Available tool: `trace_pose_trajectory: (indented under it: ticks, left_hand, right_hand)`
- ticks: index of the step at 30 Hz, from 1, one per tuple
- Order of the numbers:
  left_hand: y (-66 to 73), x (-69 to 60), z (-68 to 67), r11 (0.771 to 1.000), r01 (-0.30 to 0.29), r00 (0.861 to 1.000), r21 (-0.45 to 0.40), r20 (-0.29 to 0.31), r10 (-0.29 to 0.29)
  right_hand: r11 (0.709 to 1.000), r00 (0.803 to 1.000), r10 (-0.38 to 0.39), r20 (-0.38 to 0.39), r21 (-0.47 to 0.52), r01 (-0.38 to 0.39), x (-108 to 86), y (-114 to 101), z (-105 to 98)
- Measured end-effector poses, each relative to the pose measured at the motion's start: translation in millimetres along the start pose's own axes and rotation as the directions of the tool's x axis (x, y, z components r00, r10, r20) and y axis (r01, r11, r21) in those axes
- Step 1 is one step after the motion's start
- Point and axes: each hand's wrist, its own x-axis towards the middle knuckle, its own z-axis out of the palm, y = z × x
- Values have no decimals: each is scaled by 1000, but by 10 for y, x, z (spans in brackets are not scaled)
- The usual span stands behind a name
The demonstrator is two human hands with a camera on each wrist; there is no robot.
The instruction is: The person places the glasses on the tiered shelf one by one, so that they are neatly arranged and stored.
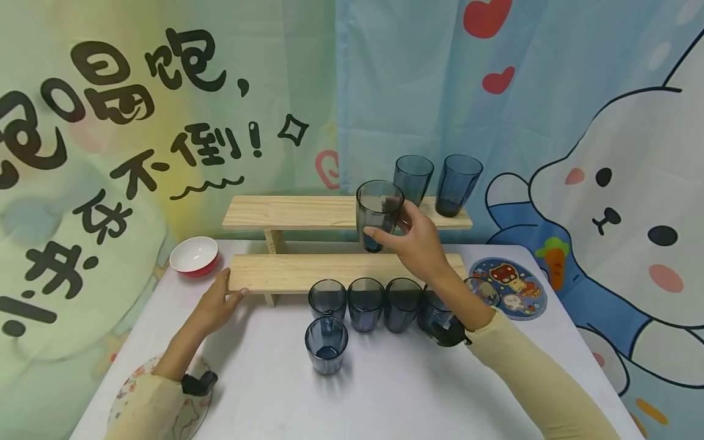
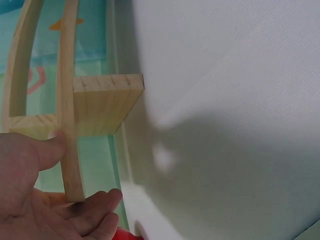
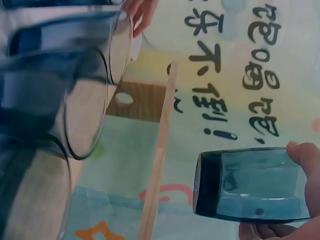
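My right hand (image 1: 418,244) grips a blue-grey drinking glass (image 1: 378,211) by its side, upright, in front of the upper board. In the right wrist view the held glass (image 3: 245,185) appears sideways between thumb and fingers. My left hand (image 1: 217,305) holds the left end of the two-tier wooden shelf's lower board (image 1: 308,272); in the left wrist view the thumb lies on one face and the fingers reach around the end. On the right of the upper board (image 1: 297,212) stand two similar glasses, one (image 1: 414,177) partly behind the held one, the other (image 1: 458,186) at the end.
Several glasses (image 1: 365,308) stand in a row before the lower board, the right ones partly hidden by my forearm. Another glass (image 1: 326,348) stands nearer. A red-white bowl (image 1: 195,256) sits back left, a round blue mat (image 1: 528,287) right, a patterned round mat (image 1: 192,415) front left.
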Motion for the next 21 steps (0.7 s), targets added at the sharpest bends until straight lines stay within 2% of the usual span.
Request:
trace_pose_trajectory:
  ticks: [10,21]
  left_hand:
    - [-23,14,15,1000,-8,1000,-17,-9,8]
    - [16,3,-7,1000,-20,1000,-12,-19,20]
  right_hand:
    - [999,993,12,-119,-40,-17,470,120,214]
    - [997,985,23,-172,-67,-36,722,264,366]
